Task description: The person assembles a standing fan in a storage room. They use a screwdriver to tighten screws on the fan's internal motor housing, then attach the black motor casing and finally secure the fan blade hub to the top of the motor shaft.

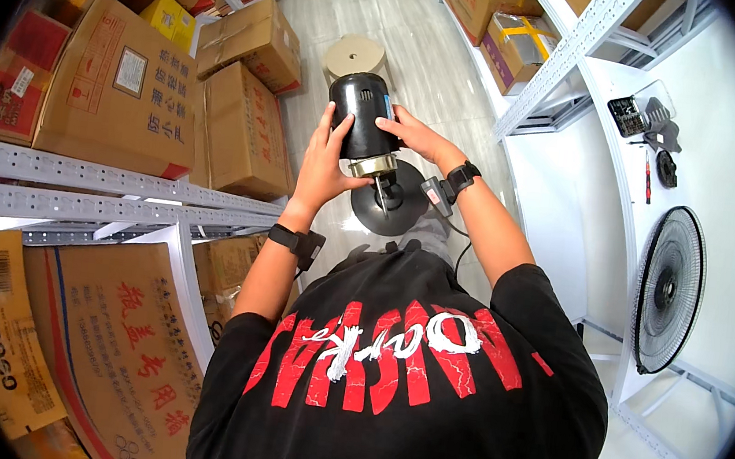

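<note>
Black motor housing (362,132), cylindrical, fitted at its near end with a brass-toned metal collar (373,166) and a thin metal shaft (381,194): one, held between two bare hands in front of the wearer, far edge of a black round base (408,194) partly behind it. Long axis runs away from the wearer, nearly straight ahead, shaft end toward the body, far end leaning slightly left. Left hand (331,162): fingers gripping the left flank, thumb stretched toward the collar; of the two, this hand is nearer to the shaft. Right hand (423,139): fingers gripping the right flank, set farther up, thumb on the upper face. Housing lies directly between both sets of fingers, touching each. Whether shaft and base touch cannot be told. Beyond: a beige disc (363,61) with a small central hole. Right side, on a white shelf (659,197): a black wire fan guard (671,290) and a red screwdriver (648,193). Left side: brown cartons (118,104) on grey metal racking (113,211).
</note>
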A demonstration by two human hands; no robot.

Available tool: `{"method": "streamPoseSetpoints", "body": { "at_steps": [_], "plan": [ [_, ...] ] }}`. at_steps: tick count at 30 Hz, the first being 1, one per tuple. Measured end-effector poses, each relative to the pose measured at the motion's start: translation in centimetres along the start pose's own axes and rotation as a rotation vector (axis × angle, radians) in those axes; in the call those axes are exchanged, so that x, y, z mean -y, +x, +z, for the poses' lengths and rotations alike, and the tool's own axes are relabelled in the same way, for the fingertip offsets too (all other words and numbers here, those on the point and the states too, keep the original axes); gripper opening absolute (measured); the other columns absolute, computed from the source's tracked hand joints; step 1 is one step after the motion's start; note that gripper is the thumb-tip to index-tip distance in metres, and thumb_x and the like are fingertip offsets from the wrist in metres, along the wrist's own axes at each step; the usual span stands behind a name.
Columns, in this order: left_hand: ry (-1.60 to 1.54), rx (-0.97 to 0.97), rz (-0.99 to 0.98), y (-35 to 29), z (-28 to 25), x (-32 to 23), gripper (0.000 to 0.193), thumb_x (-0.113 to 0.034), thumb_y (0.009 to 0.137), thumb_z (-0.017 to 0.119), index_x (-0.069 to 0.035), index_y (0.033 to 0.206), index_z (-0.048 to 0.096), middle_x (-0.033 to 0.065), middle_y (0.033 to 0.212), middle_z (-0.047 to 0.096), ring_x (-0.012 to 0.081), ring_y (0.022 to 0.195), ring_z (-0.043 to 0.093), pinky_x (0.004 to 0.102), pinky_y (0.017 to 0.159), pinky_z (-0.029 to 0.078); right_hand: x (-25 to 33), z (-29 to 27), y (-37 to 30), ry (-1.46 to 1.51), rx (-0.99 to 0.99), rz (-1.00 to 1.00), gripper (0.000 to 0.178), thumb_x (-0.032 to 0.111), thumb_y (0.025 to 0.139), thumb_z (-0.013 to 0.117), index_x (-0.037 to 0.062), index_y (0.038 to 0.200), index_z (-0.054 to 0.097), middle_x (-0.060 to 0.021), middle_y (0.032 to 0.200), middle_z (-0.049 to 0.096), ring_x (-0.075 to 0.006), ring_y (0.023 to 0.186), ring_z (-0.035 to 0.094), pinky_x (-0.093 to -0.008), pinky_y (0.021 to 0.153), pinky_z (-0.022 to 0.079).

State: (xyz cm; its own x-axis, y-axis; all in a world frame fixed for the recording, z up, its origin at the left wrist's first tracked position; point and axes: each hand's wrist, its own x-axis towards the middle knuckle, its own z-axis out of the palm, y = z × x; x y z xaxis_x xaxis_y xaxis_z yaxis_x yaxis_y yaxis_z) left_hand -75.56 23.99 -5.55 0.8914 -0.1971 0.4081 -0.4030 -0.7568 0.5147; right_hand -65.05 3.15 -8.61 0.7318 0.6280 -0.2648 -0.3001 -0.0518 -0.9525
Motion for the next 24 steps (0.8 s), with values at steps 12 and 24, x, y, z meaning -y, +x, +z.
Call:
{"method": "streamPoseSetpoints", "body": {
  "at_steps": [12,24],
  "plan": [
    [0.099,0.067,-0.044,1.4,0.0,-0.7,0.128,-0.029,0.045,0.099,-0.01,0.152,0.032,0.0254,0.162,0.013,0.0453,0.144,0.031,0.0499,0.112,0.04,-0.7,-2.6,4.5,0.038,0.057,-0.203,0.114,0.041,0.077,0.084,0.0129,0.161,0.012,-0.0217,0.156,0.032,-0.0332,0.14,0.039,-0.0448,0.11,0.038],
    [0.036,0.172,-0.052,0.6,0.8,0.8,0.126,-0.02,0.059,0.096,-0.007,0.156,0.017,0.0219,0.165,0.006,0.035,0.148,0.026,0.0451,0.119,0.032,-0.6,-2.7,6.5,-0.058,0.095,-0.472,0.112,0.056,0.069,0.084,0.0112,0.155,0.03,-0.0184,0.15,0.045,-0.0304,0.136,0.045,-0.0398,0.112,0.038]
  ]
}}
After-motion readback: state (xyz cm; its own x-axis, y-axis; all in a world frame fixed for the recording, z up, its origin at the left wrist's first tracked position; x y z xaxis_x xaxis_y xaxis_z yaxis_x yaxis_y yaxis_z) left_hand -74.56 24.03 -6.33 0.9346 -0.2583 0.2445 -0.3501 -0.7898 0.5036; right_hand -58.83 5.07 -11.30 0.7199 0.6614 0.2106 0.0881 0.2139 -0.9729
